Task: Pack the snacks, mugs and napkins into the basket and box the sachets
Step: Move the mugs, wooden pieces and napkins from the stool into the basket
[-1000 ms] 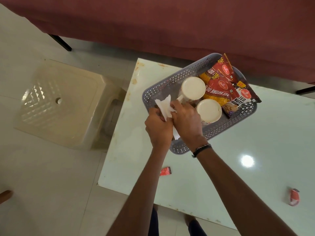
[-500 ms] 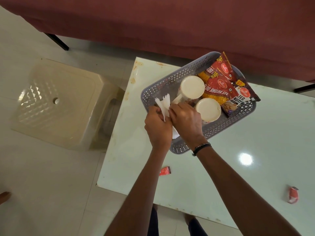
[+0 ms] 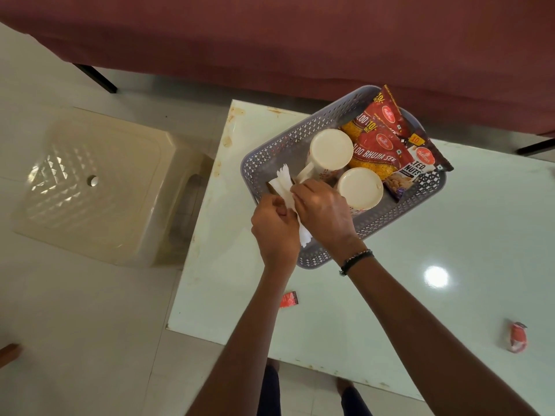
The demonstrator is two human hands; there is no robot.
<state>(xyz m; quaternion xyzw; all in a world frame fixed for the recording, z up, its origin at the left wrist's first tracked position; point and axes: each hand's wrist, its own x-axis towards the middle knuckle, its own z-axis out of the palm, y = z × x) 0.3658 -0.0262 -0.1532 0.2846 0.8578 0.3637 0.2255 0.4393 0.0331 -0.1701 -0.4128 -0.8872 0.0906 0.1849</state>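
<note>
Pinching white napkins [image 3: 285, 190] together, left hand [image 3: 274, 226] and right hand [image 3: 322, 210] meet over the basket [image 3: 300, 136] edge.

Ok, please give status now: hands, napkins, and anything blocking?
Left hand and right hand both shut on napkins, at basket corner. Two mugs beside. Two red sachets unboxed on table.

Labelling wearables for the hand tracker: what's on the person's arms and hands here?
Both forearms are bare, with no sleeves in view. The right hand has a dark beaded bracelet around its wrist. The left hand shows no band, watch or glove. No rings are visible on either hand.
</note>
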